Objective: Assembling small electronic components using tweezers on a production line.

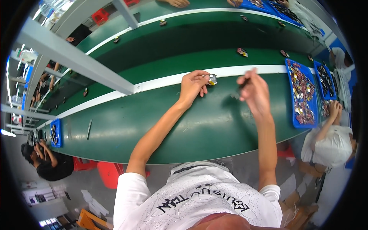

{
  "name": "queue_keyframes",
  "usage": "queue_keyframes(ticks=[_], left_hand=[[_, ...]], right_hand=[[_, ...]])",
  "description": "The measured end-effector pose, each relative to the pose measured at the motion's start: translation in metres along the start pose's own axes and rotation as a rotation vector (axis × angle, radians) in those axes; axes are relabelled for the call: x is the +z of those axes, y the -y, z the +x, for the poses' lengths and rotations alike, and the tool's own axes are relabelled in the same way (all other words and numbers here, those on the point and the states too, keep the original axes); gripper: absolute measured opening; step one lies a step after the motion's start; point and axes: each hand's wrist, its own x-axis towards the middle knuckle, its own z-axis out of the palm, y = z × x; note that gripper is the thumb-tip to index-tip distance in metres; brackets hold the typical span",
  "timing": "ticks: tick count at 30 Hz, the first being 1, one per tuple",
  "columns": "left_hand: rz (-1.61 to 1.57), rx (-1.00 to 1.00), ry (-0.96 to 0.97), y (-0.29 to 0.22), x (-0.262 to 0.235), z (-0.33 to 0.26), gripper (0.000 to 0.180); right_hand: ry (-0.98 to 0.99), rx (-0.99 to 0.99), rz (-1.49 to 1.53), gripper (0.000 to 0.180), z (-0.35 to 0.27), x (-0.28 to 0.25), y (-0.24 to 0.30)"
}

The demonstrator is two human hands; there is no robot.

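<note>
White rail (pixel 230 71): landmark, running along the far edge of the green tabletop (pixel 199 126).
Small silver part (pixel 212 79): by the rail's near edge, pinched in the left hand (pixel 193 85), one end exposed, probably to leave it accessible.
Right hand (pixel 253 92): nearer the body than the rail, fingers half-curled, blurred; cannot tell whether it holds anything.
Blue tray (pixel 305 126): piled with pieces, at the rail's right stretch, likely for reach.

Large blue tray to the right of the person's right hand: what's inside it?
A loose heap of small pieces, mixed reddish, silver and yellow, fills most of the blue tray. The lower pieces and the floor beneath are covered.
</note>
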Motion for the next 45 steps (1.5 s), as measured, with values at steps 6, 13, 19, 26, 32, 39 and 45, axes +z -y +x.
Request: queue_keyframes(ticks=[6,13,19,26,32,39,45], left_hand=[[-0.077,0.058,-0.035,0.018,0.011,0.009,0.022],[-0.043,0.076,-0.051,0.021,0.016,0.001,0.022],[0.017,0.107,-0.063,0.019,0.021,-0.001,0.021],[-0.019,0.086,-0.094,0.017,0.022,-0.001,0.02],[-0.044,0.066,-0.09,0.018,0.021,-0.002,0.019],[-0.054,0.074,-0.076,0.019,0.022,-0.001,0.019],[0.003,0.197,-0.141,0.022,0.025,-0.004,0.018]], right_hand=[[-0.089,0.153,0.032,0.024,0.029,-0.005,-0.035],[-0.121,0.08,-0.056,0.026,0.022,-0.013,-0.041],[-0.108,-0.071,-0.356,0.018,0.015,-0.001,-0.048],[-0.194,-0.292,-0.673,0.015,0.009,0.004,-0.056],[-0.235,-0.265,-0.578,0.015,0.011,0.002,-0.056],[-0.264,-0.352,-0.403,0.008,0.019,-0.003,-0.053],[-0.088,0.188,-0.47,0.023,0.02,-0.012,-0.036]])
